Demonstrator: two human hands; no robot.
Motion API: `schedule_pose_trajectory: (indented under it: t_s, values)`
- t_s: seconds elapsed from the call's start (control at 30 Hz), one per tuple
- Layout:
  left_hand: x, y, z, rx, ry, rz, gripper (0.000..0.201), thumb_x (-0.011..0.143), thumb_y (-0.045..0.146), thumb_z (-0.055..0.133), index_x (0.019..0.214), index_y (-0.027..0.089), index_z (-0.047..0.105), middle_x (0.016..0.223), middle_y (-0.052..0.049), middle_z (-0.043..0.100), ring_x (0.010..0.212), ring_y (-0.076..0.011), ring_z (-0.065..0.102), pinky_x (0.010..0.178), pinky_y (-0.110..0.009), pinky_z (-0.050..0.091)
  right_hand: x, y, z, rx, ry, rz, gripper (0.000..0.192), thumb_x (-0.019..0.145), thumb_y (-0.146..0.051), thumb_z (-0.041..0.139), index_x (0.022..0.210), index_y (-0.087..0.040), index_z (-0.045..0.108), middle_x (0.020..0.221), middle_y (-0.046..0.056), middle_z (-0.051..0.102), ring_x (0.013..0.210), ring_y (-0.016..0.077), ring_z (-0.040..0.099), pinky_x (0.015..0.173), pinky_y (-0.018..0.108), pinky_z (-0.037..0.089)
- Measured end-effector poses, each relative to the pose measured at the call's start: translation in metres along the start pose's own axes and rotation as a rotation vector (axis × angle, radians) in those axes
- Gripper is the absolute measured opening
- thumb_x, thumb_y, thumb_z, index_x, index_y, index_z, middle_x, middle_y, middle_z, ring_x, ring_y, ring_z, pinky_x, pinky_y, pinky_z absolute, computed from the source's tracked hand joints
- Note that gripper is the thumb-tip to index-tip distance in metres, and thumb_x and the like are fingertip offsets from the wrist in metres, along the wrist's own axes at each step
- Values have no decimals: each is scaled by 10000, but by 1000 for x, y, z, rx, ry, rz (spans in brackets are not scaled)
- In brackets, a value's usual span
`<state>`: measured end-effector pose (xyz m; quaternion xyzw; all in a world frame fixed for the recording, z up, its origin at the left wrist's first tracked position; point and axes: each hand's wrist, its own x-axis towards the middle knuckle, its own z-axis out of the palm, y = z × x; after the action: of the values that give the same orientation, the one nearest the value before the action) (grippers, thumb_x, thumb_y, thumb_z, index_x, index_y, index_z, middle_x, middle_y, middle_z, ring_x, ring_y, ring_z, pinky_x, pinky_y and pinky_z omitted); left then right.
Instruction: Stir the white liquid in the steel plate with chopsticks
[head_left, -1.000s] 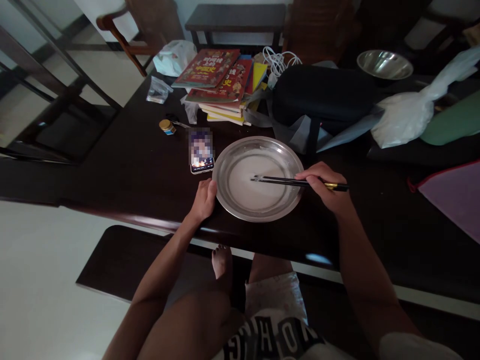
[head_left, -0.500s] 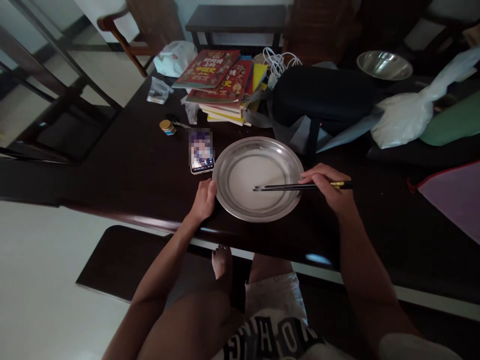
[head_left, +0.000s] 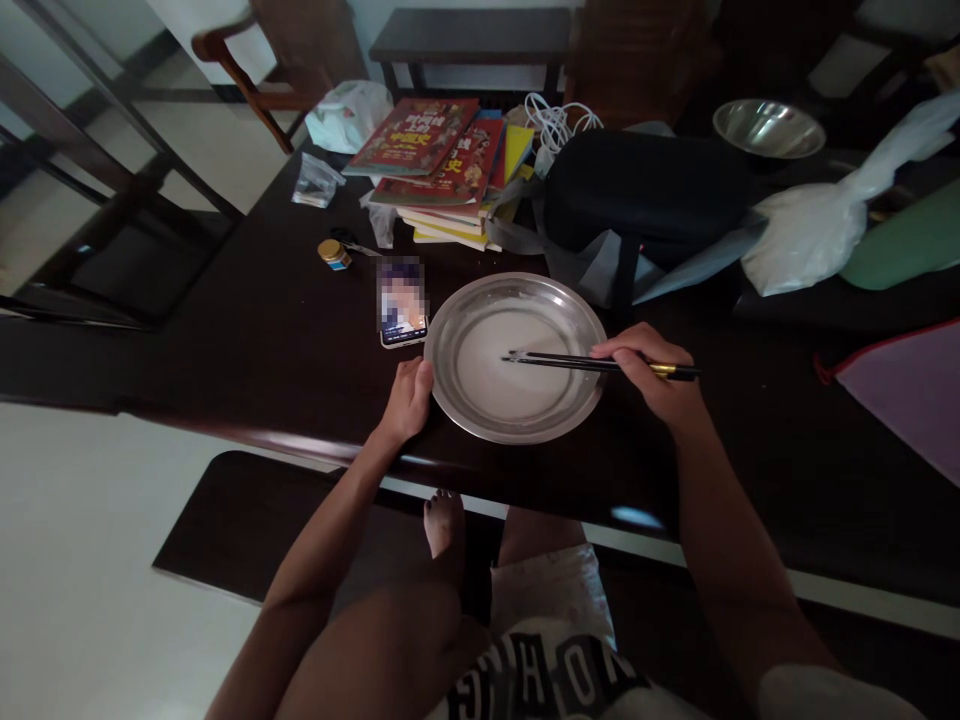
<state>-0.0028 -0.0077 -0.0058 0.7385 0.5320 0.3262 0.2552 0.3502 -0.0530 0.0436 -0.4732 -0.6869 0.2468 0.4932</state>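
A wide, shallow stainless steel basin [head_left: 457, 400] rests on the dark table near its front edge. A milky white liquid [head_left: 499, 385] covers its bottom. On the left, my left hand [head_left: 409, 398] grips the basin's rim, thumb on top and fingers mostly hidden from view. My right hand [head_left: 651, 372] is closed around a pair of black chopsticks [head_left: 559, 361] with gold bands, at the basin's right side. Their tips reach into the liquid near its middle, slightly apart and coated in white.
Left of the basin lie a lit phone [head_left: 403, 305], a small gold-lidded jar [head_left: 334, 254] and scissors [head_left: 356, 243]. Behind stand stacked books [head_left: 442, 165] and a black case [head_left: 645, 185]. A tied white bag [head_left: 806, 235], a metal bowl [head_left: 769, 130] and purple cloth [head_left: 911, 400] are to the right.
My right hand and the chopsticks have shifted slightly away from me and left, so the tips sit farther back in the liquid. My left hand and the basin have stayed put.
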Motion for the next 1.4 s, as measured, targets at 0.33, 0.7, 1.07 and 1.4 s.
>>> schedule_pose_trajectory:
  t_s: [0.33, 0.7, 1.07, 1.4]
  values:
    - [0, 1, 0, 7, 2, 4, 711, 1017, 758, 141, 629, 246, 445, 653, -70, 557, 691, -235, 561, 769, -420, 511, 0, 0, 0, -13, -1, -14, 207, 1011, -369, 628, 981, -314, 825, 922, 22, 824, 868, 221, 738, 797, 405, 585]
    - [0, 2, 0, 12, -6, 7, 707, 1033, 726, 149, 641, 237, 476, 671, -77, 594, 698, -225, 560, 770, -403, 514, -1, 2, 0, 11, 14, -2, 203, 1017, -319, 619, 1005, -322, 822, 910, 11, 819, 855, 213, 737, 796, 398, 577]
    - [-1, -3, 1, 38, -3, 37, 685, 1068, 644, 145, 663, 223, 504, 690, -82, 605, 700, -226, 588, 787, -415, 541, 0, 0, -1, 13, 41, -7, 212, 1022, -321, 610, 1001, -315, 821, 848, 13, 808, 824, 212, 735, 792, 401, 575]
    - [0, -3, 1, 48, 0, 50, 690, 1063, 657, 142, 655, 230, 499, 689, -84, 626, 696, -229, 595, 770, -411, 546, -1, 1, -1, 10, 44, -9, 216, 1022, -345, 609, 991, -316, 820, 844, 14, 811, 819, 219, 735, 794, 413, 573]
